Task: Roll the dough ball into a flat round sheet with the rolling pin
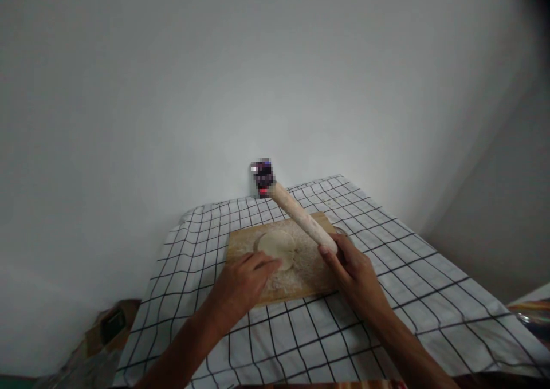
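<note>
A flat round of dough [275,247] lies on a floured wooden board [311,283]. My left hand [247,277] is at its near edge, with fingers bent together and thumb tip on the dough; the fingertips' grip is partly hidden. In my right hand [358,271] is a floured rolling pin [303,217], gripped by its near end. The pin slants up and away to the left, raised above the far right part of the board. Its far end reaches toward a blurred-out dark patch.
A white tablecloth [412,283] with black checks covers the table, which stands against a pale wall [258,79]. The blurred dark object [263,177] is by the wall. A cardboard box [114,323] sits low at the left. Something round shows partly behind my right hand.
</note>
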Demonstrator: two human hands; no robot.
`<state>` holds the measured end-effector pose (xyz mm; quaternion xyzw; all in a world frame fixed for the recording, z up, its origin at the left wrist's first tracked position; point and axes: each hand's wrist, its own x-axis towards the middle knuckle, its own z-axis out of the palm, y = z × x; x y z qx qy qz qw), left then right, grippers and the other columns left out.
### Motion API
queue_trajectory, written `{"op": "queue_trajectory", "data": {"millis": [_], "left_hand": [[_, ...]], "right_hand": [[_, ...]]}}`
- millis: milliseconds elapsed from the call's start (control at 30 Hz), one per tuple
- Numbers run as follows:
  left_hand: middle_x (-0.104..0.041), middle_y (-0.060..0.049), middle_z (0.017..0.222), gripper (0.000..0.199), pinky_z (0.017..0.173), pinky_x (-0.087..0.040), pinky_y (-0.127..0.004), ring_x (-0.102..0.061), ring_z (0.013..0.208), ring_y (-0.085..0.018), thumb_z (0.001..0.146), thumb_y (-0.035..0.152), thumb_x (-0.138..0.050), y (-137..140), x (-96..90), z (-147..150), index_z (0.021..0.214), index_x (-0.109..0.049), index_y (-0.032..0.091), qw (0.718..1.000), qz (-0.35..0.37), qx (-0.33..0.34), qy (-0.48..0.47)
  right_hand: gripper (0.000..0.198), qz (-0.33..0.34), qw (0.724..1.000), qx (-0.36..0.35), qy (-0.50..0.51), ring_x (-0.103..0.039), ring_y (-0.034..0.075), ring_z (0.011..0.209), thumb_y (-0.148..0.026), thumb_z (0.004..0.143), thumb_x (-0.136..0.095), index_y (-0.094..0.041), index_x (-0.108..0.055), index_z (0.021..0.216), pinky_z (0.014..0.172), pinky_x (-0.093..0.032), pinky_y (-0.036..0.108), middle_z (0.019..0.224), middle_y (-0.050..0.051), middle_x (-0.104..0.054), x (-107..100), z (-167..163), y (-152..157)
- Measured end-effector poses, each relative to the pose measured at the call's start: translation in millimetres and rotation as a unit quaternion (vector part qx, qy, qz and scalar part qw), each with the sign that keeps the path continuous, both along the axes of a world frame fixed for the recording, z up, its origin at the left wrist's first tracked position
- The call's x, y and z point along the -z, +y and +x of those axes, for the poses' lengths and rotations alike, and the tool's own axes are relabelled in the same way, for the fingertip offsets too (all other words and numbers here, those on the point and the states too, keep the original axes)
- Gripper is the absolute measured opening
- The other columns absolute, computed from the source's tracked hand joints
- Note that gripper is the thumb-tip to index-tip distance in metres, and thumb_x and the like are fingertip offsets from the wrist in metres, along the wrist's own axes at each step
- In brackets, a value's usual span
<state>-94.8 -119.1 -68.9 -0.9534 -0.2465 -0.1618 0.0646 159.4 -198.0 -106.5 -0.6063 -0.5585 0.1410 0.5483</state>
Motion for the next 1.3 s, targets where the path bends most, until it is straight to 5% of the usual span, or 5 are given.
{"op": "queue_trajectory", "data": {"millis": [300, 467, 733, 1000, 1300], "left_hand": [[-0.079, -0.001, 0.089, 0.022, 0.074, -0.060, -0.031, -0.072, 0.085, -0.020, 0.105, 0.032, -0.064, 18.9, 8.9, 7.9, 0.094, -0.083, 0.025, 0.996, -0.012, 0.012, -0.082], [-0.081, -0.001, 0.094, 0.010, 0.083, -0.061, -0.035, -0.074, 0.090, -0.021, 0.099, 0.027, -0.073, 18.4, 10.6, 7.7, 0.104, -0.081, 0.026, 0.992, -0.062, -0.010, -0.111], [-0.078, -0.003, 0.102, 0.019, 0.088, -0.062, -0.037, -0.073, 0.100, -0.023, 0.089, 0.023, -0.084, 0.2, 26.5, 17.6, 0.108, -0.081, 0.024, 0.970, -0.097, -0.100, -0.199], [-0.078, -0.002, 0.093, 0.013, 0.082, -0.062, -0.037, -0.071, 0.089, -0.020, 0.101, 0.018, -0.068, -4.2, 30.8, 20.9, 0.097, -0.080, 0.021, 0.981, -0.034, -0.070, -0.176], [-0.080, -0.004, 0.105, 0.020, 0.085, -0.064, -0.035, -0.074, 0.098, -0.021, 0.106, 0.019, -0.060, 7.1, 26.2, 5.7, 0.109, -0.079, 0.022, 0.994, -0.020, -0.007, -0.103]], "right_hand": [[0.043, -0.015, 1.000, -0.008, -0.007, -0.063, 0.020, 0.073, -0.063, 0.104, -0.049, -0.024, -0.068, 0.112, 0.065, -0.046, 0.031, 0.085, 0.001, -0.069, 1.9, 1.3, 0.0], [0.046, -0.009, 1.000, -0.007, -0.014, -0.065, 0.020, 0.074, -0.064, 0.105, -0.049, -0.023, -0.069, 0.112, 0.066, -0.047, 0.031, 0.086, 0.001, -0.070, 1.6, 0.3, 0.6], [0.047, -0.007, 1.000, -0.001, -0.013, -0.061, 0.019, 0.069, -0.065, 0.104, -0.049, -0.023, -0.069, 0.109, 0.063, -0.044, 0.030, 0.079, -0.001, -0.066, 4.8, 0.7, 1.8], [0.044, -0.007, 1.000, 0.001, -0.015, -0.058, 0.018, 0.067, -0.063, 0.103, -0.050, -0.024, -0.068, 0.108, 0.062, -0.043, 0.030, 0.078, -0.002, -0.063, 2.6, 0.2, 1.9], [0.043, -0.013, 1.000, -0.005, -0.003, -0.056, 0.019, 0.068, -0.064, 0.103, -0.050, -0.025, -0.067, 0.107, 0.063, -0.041, 0.031, 0.077, -0.002, -0.061, 3.8, 0.1, 0.9]]}}
